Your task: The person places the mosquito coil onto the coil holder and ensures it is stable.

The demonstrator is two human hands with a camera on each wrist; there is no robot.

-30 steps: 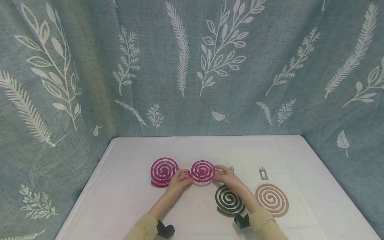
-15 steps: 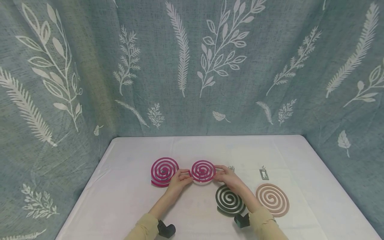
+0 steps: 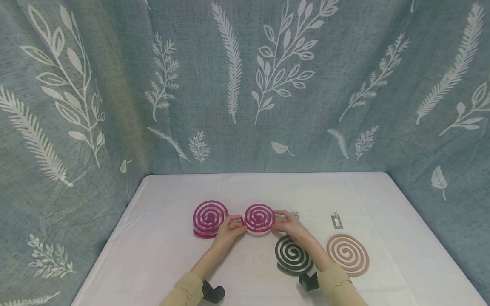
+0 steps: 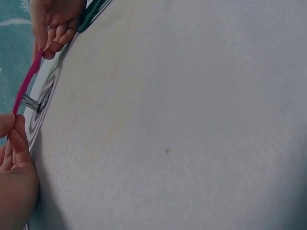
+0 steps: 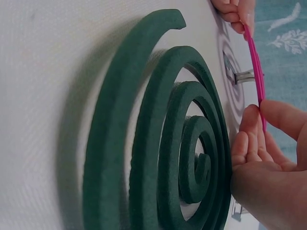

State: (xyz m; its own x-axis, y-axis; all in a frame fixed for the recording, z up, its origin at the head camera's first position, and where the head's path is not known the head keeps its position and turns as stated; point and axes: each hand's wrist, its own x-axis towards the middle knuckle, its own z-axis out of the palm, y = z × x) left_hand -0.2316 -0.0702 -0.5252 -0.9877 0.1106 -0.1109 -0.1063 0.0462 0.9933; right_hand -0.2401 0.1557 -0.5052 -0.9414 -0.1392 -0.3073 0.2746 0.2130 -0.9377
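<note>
A pink mosquito coil lies flat above the white table, its edges between my two hands. My left hand pinches its left rim between thumb and fingers. On the opposite rim my right hand does the same. Side-on in the right wrist view, the coil shows as a thin strip, raised over a small metal stand whose upright reaches its underside. The same stand appears beneath it in the left wrist view. The coil's spiral shadow falls on the cloth.
Another pink coil stands left, partly behind my left hand. A dark green coil lies under my right forearm, a tan coil to its right. One metal stand sits behind the tan coil; another peeks out behind my right hand.
Both hands keep their hold on the pink coil, which stays in nearly the same place. The other coils and stands have not moved.
</note>
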